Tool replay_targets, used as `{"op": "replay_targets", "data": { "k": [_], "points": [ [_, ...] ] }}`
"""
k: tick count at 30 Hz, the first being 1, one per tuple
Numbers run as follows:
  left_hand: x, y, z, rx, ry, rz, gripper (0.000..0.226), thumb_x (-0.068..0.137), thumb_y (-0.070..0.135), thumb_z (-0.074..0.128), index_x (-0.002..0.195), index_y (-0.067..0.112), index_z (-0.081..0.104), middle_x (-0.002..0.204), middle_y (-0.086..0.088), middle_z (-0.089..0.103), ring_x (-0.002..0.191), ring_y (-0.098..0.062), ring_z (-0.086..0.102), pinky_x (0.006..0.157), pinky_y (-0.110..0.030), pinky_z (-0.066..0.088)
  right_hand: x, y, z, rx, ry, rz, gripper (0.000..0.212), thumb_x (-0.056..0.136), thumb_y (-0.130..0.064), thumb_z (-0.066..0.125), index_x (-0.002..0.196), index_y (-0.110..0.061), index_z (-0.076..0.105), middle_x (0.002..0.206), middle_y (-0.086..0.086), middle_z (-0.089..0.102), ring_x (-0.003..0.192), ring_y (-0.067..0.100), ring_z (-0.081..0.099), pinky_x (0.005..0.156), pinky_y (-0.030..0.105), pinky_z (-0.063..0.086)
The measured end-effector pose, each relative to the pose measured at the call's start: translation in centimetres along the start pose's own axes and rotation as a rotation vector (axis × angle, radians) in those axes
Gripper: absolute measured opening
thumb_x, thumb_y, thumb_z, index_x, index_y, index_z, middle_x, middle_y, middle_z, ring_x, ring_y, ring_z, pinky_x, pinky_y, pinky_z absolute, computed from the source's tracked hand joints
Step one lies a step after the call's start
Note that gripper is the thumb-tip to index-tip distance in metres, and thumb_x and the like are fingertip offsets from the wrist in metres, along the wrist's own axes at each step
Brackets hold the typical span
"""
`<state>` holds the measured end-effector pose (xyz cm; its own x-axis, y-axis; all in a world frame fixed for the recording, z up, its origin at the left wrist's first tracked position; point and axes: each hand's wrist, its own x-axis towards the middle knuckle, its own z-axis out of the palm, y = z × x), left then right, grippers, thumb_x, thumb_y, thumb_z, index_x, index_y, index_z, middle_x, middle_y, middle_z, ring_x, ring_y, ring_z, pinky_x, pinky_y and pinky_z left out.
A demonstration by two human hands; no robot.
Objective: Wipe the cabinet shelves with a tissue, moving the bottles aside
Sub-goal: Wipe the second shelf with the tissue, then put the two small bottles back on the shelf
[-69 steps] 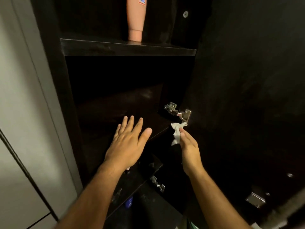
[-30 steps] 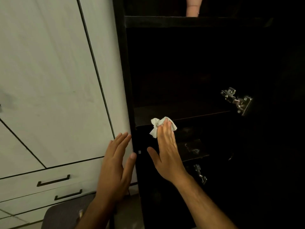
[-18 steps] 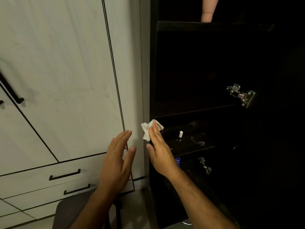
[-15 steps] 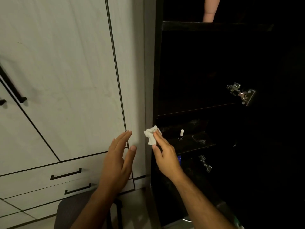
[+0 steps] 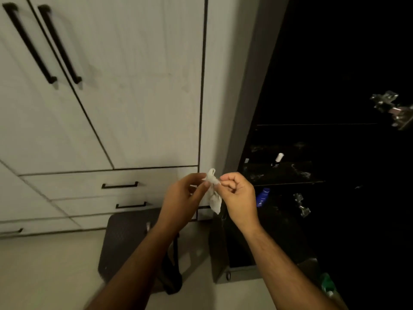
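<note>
From the head view: crumpled tissue (image 5: pixel 214 193) pinched between left hand (image 5: pixel 183 202) and right hand (image 5: pixel 238 195), fingers of both curled on it, held before the white drawers (image 5: pixel 89 189), left of the dark cabinet shelf (image 5: pixel 288 175) bearing a small white-capped bottle (image 5: pixel 277 159).

At the centre of the frame, the left hand (image 5: pixel 182 199) and the right hand (image 5: pixel 239 195) both pinched a crumpled white tissue (image 5: pixel 213 193), which hung between them. In the dark open cabinet (image 5: pixel 312 86) at right, a small white-capped bottle (image 5: pixel 277 159) stood on a shelf (image 5: pixel 288 175), with a blue bottle (image 5: pixel 263 197) below it. White drawers with black handles (image 5: pixel 120 185) filled the left, above a dark stool (image 5: pixel 125 238).
</note>
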<state>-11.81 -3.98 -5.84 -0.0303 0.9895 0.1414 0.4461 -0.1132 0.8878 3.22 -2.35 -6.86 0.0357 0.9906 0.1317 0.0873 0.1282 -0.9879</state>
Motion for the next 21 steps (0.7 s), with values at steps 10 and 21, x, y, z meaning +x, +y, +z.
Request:
{"op": "replay_targets", "data": {
  "k": [10,21],
  "points": [
    [-2.1,-6.8,0.5,-0.255,0.208,-0.365,0.019,0.088,0.025,0.069,0.104,0.015,0.07,0.09,-0.003,0.075,0.082,-0.016,0.072,0.08,-0.043,0.059,0.0,5.8,3.4,-0.131,-0.348,0.04,0.022,0.09,-0.004,0.066,0.101,-0.021,0.075,0.097,-0.007,0.073,0.094,0.006,0.068,0.08,0.018,0.054],
    [-7.3,-16.0,-2.4,-0.465,0.352,-0.712,0.014,0.095,0.006,0.057,0.097,0.009,0.07,0.087,-0.01,0.073,0.076,-0.016,0.069,0.066,-0.023,0.056,-1.9,15.4,11.3,-0.167,-0.685,0.504,0.031,0.09,-0.018,0.069,0.121,-0.015,0.063,0.108,-0.002,0.068,0.094,0.008,0.066,0.061,0.017,0.051]
  ]
}}
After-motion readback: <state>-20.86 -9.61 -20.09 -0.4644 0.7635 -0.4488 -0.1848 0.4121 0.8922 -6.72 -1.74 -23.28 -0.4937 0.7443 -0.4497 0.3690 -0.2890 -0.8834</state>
